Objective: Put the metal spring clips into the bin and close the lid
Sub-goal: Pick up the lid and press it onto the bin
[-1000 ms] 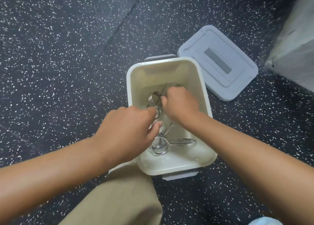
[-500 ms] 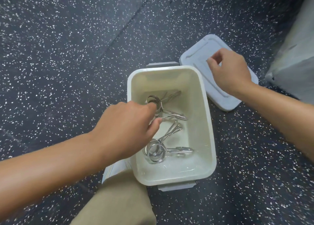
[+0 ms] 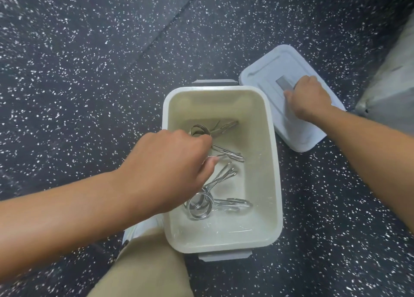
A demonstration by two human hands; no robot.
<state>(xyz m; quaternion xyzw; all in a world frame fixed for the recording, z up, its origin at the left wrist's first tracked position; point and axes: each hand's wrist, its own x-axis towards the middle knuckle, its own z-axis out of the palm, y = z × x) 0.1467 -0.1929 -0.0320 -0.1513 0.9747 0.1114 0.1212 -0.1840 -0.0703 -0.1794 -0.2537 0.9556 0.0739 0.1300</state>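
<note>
The cream bin (image 3: 272, 162) stands open on the floor with several metal spring clips inside. One clip (image 3: 202, 204) lies near the front, another (image 3: 224, 175) leans beside it, and a third (image 3: 230, 154) sticks out from under my left hand (image 3: 170, 164). That hand hangs over the bin's left rim with its fingers curled down inside, and its fingertips hide what they touch. The grey lid (image 3: 266, 77) lies flat on the floor to the right of the bin. My right hand (image 3: 308, 99) is closed on the lid's centre handle.
The floor (image 3: 89, 72) is dark speckled rubber. A grey block (image 3: 389, 90) stands at the right edge, just past the lid. My knee in tan cloth (image 3: 145, 267) presses against the bin's front left corner.
My right hand left the bin, crossed to the lid and closed on its handle. My left hand stayed at the bin's left rim.
</note>
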